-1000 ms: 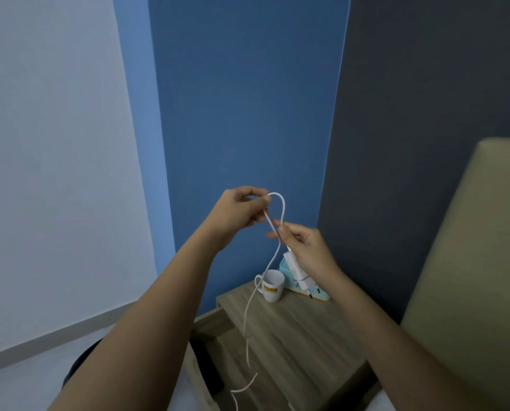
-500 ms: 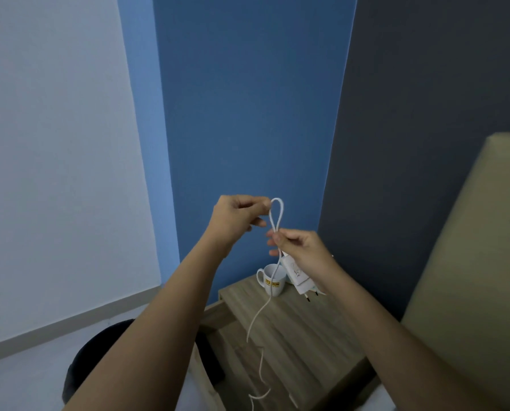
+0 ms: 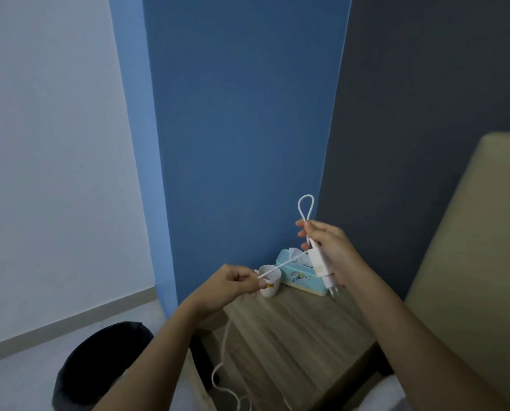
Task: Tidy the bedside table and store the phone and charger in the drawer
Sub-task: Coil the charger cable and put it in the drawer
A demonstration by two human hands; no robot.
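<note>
My right hand [image 3: 328, 250] grips the white charger plug [image 3: 322, 266] together with a folded loop of its white cable [image 3: 305, 207] that sticks up above the fingers. My left hand [image 3: 227, 287] pinches the same cable lower down, to the left, and a stretch of it runs taut between the two hands. The rest of the cable hangs down past the wooden bedside table [image 3: 289, 339] and curls at the bottom edge. The drawer below the tabletop looks pulled out on the left, mostly hidden by my left arm. No phone is visible.
A white mug [image 3: 270, 281] with a yellow label and a teal tissue box [image 3: 296, 274] stand at the back of the table. A black bin [image 3: 99, 363] sits on the floor at lower left. A beige headboard [image 3: 470, 262] rises at right.
My left hand let go of the loop top and slid down and left along the cable, drawing it taut. My right hand kept the plug and loop, now upright above it.
</note>
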